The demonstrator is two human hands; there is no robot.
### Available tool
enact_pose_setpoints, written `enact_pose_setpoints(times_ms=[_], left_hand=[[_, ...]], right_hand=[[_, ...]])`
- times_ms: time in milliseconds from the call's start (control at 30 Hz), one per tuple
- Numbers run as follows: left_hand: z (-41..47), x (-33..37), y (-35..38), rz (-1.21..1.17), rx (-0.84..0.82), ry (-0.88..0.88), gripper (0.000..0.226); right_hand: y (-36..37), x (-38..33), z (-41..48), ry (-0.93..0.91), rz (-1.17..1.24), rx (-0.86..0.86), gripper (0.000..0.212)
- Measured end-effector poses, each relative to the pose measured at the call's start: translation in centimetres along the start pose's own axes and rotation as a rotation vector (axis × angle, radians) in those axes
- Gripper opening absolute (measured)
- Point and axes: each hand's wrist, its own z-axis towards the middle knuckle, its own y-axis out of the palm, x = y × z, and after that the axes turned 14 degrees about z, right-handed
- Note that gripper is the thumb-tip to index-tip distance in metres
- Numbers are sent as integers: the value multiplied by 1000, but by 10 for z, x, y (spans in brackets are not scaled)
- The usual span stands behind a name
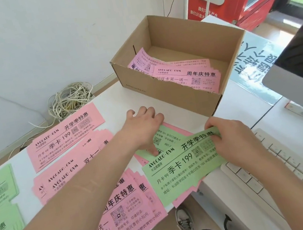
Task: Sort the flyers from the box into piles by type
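Two hands (144,124) (232,137), green "AVOCADO·GYM" flyer (182,172), cardboard box (162,89)

Single head-worn wide-angle view, looking forward and down from close above white table (112,101); cardboard box (164,90) ahead, keyboard (288,168) at right edge, wall beyond, shoes below.

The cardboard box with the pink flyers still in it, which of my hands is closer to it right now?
Left. The left hand lies just before the cardboard box; the right hand sits lower, holding a green flyer.
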Motion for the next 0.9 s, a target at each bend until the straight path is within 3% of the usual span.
enact_pose_setpoints(times_ms=[167, 400, 500, 667, 800, 900], left_hand=[[4, 1, -5, 31, 8, 41, 92], [-5, 6, -8, -26, 40, 69, 62], [-14, 9, -6, -230, 85, 33, 42], [-37, -8, -22, -688, 179, -96, 30], [-71, -24, -33, -989, 319, -227, 9], [-99, -28, -23, -1638, 394, -428, 10]], right_hand=[[-4, 5, 7, 14, 106, -68, 21], [1, -9, 22, -46, 81, -160, 12], [4, -10, 27, -46, 98, -169, 10], [-1, -7, 27, -38, 157, -125, 8], [-18, -8, 19, -52, 324, -116, 14], [-30, -7, 11, -28, 521, -103, 15]])
